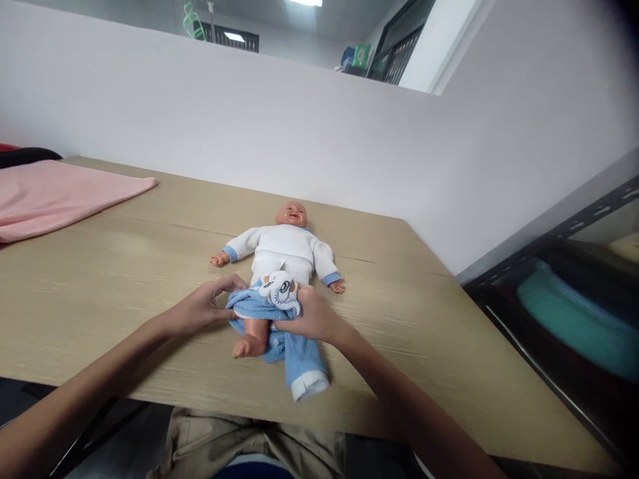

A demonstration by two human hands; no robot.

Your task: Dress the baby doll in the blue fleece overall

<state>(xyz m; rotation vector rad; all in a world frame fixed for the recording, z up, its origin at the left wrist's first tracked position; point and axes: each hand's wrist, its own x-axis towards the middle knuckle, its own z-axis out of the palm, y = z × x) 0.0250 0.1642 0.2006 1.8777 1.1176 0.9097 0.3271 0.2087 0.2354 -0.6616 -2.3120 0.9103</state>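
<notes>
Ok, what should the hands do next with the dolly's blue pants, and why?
Probably slide the blue pants a little toward the feet. The left hand and right hand both pinch the bunched waistband at the doll's hips, one leg is bare, the other is covered.

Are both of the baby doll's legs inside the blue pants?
No, the plastic baby doll has one bare leg outside the light blue cloth pants, gripped by the left hand and right hand.

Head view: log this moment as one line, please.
left hand: grips blue trousers at waist | right hand: grips same waist | doll: face-up on table, one leg bare | pink cloth: table's far left
</notes>
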